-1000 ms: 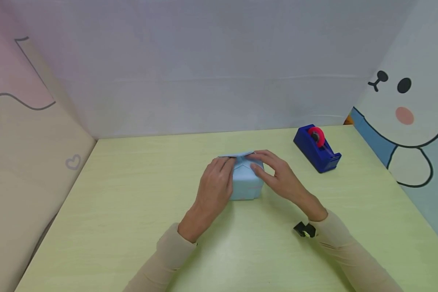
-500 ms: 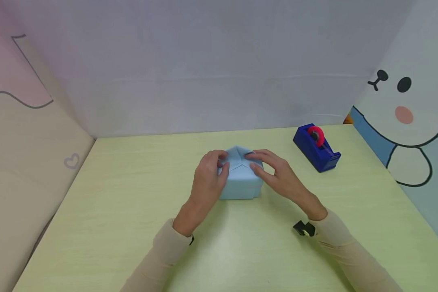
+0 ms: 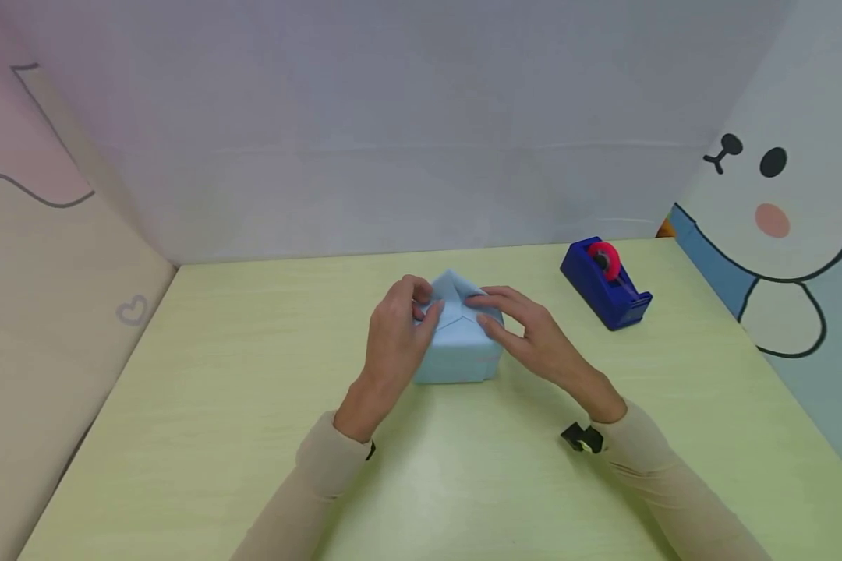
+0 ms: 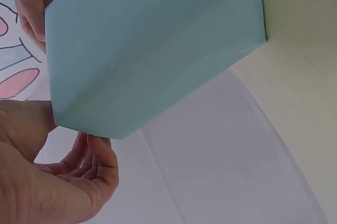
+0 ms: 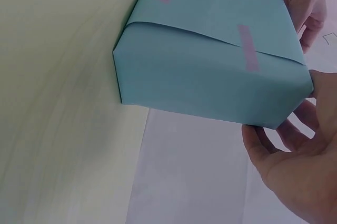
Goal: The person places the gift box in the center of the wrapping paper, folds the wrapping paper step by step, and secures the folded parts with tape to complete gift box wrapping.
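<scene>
A box wrapped in light blue paper stands on the table, with folded paper meeting in creases on its top. At its far edge a pointed paper flap sticks up. My left hand pinches the paper at the top left edge between thumb and curled fingers. On the opposite side my right hand holds the top right edge, thumb in front and fingers over the fold. Strips of pink tape cross a paper seam on the side in the right wrist view. The box's inside is hidden.
A blue tape dispenser with a pink-red roll stands at the back right of the pale wooden table. A white wall panel closes off the back, and patterned panels stand left and right.
My left hand has moved left off the middle of the top, uncovering the creases, and now pinches the left edge. The far flap has risen to a point. My right hand stays nearly still.
</scene>
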